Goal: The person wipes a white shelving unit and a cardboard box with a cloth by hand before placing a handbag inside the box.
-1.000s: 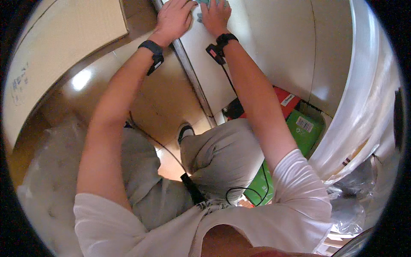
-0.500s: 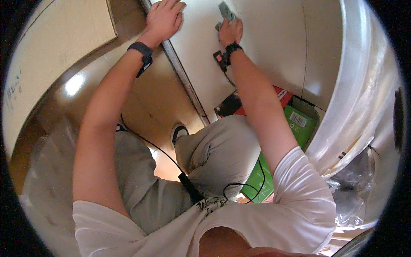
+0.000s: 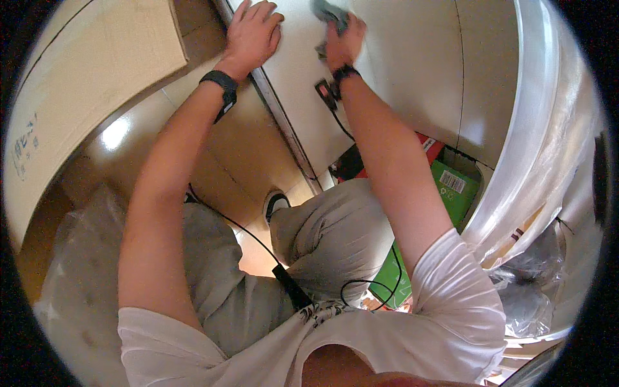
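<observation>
A grey-green cloth (image 3: 330, 13) is bunched under my right hand (image 3: 347, 44), whose fingers are closed on it. The cloth lies against the pale tiled floor (image 3: 412, 58) and is somewhat blurred. My left hand (image 3: 253, 37) rests with its fingers stretched out on the floor beside the metal strip (image 3: 277, 106), holding nothing. A black band circles each wrist. From the right wrist hangs a small black device (image 3: 325, 95) with a cable.
A large cardboard sheet or box (image 3: 97, 71) covers the far left. Under my right arm stand a green box (image 3: 454, 187) and a red one (image 3: 431, 147). A white curtain (image 3: 548, 129) hangs at right, near a clear plastic bag (image 3: 525, 303). A black cable (image 3: 238, 226) crosses my legs.
My right hand has shifted slightly left with the cloth, which has changed shape and also moved left. The left hand stays at about the same spot beside the strip.
</observation>
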A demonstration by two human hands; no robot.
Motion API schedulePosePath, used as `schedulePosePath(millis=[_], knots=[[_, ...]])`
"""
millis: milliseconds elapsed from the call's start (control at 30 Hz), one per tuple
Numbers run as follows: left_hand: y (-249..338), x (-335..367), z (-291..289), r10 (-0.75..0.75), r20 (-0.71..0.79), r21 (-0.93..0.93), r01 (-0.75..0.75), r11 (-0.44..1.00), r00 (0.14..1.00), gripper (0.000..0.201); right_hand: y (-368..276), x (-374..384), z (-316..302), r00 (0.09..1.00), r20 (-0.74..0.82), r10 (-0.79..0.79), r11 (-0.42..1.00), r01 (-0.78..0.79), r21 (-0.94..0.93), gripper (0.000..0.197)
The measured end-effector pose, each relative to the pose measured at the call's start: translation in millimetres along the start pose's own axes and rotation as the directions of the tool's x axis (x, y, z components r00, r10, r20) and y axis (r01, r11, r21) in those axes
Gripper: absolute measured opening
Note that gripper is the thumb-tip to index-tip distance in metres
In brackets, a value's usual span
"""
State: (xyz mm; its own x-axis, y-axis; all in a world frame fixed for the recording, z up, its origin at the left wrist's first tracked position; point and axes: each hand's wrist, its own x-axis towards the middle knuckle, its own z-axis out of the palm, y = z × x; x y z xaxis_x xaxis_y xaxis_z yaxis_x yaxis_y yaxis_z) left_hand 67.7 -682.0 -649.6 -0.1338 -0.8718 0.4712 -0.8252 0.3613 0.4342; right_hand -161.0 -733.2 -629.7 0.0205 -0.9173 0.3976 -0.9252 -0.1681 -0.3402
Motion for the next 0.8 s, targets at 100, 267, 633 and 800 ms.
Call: schedulePosePath(millis=[100,267,633,800], knots=[[-2,-5,0,-0.026,0.024,-0.006,0.027,1.0,0.999,0.026,-57,42,40,0.951,0.02,-0.309,0.938,0.301,0.175,0.042],[-2,-7,-2,-0.063,0.067,-0.004,0.063,0.998,0.996,0.026,-65,59,50,0.908,0.227,-0.352,0.92,0.29,0.265,0.037],[1,2,-11,-0.005,0.026,0.029,0.004,1.0,1.0,0.027,38,13,30,0.997,0.063,0.039,0.967,-0.022,-0.255,0.046],[-1,1,-13,-0.018,0.05,0.017,0.017,1.0,0.999,0.027,50,-41,-20,0.966,0.024,0.257,0.914,-0.235,-0.332,0.046]])
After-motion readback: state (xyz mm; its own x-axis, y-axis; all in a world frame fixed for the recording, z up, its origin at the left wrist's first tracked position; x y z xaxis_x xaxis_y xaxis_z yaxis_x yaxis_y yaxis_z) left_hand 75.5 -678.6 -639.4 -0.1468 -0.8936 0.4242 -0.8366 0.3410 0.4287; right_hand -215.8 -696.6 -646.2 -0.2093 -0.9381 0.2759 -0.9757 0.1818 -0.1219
